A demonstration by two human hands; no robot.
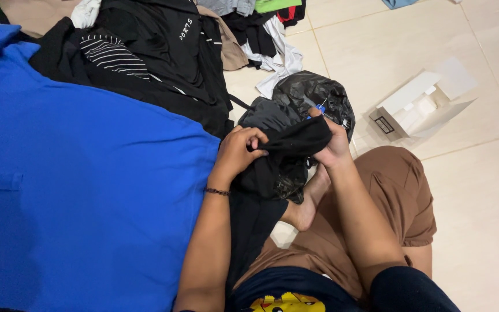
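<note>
left hand [239,151], right hand [331,143]: each grip clenched on black garment [295,143], stretched left-right between them.

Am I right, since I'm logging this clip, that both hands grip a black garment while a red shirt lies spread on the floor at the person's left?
Not quite: the shirt spread at the person's left is blue, not red. The rest stands: the left hand and the right hand both grip the black garment. The head view shows it.
</note>
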